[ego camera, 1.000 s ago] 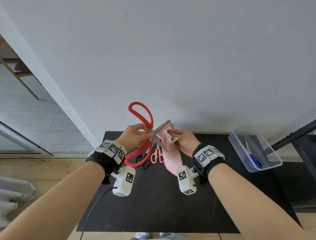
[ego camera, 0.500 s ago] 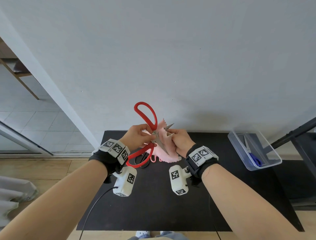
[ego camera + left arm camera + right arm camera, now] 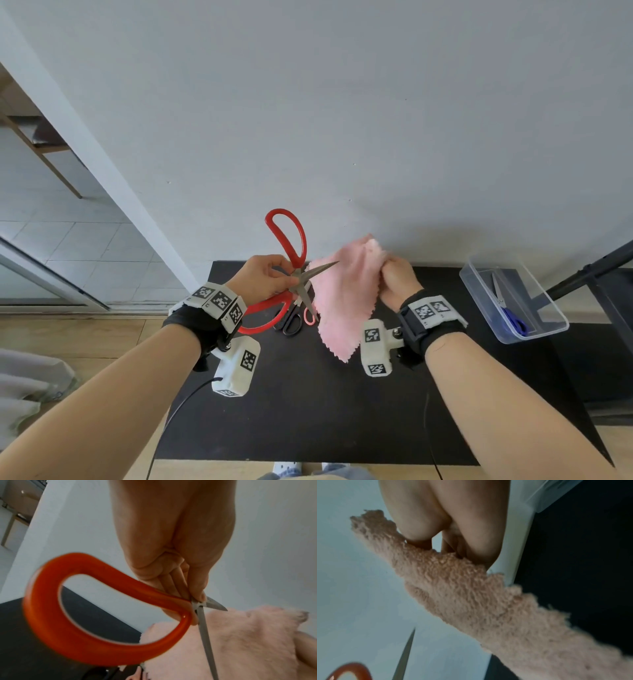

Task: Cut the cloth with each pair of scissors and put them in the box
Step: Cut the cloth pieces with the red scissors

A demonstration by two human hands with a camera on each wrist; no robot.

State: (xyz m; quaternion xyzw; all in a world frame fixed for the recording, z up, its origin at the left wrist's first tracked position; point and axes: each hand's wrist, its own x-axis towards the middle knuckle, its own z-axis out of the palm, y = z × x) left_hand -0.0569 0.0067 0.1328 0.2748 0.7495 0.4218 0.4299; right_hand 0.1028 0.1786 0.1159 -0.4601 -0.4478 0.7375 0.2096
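Scissors (image 3: 289, 274) with red handles sat pinched near the pivot in the left hand (image 3: 262, 279), blades spread apart. Just right of them, the right hand (image 3: 399, 282) gripped the pink cloth (image 3: 344, 301), which hung down; the box (image 3: 513, 298) lay further right.

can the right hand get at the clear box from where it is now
Probably yes. The clear box sits open-topped at the table's right edge, with nothing between it and the right hand. But that hand's grip is taken up by the pink cloth.
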